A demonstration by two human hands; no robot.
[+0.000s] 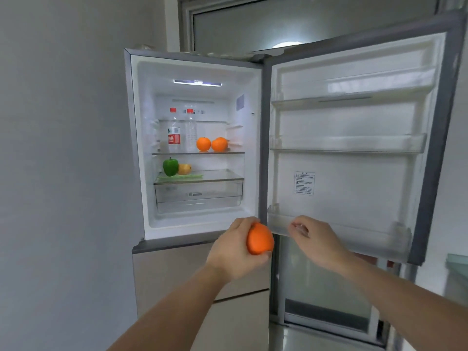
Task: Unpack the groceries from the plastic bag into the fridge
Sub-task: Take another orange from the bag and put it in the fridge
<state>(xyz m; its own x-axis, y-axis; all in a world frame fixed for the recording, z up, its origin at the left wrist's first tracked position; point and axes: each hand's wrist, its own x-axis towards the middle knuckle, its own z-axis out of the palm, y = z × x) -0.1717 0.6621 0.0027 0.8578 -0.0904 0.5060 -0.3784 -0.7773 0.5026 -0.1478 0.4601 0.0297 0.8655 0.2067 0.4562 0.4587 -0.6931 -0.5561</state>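
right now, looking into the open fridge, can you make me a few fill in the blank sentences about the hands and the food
1. The left hand grips an ____ in front of the fridge.
2. On the upper shelf, two oranges sit to the ____ of the two bottles.
3. The green pepper stands on the ____ shelf.
4. The right hand holds ____.

Missing words: orange; right; lower; nothing
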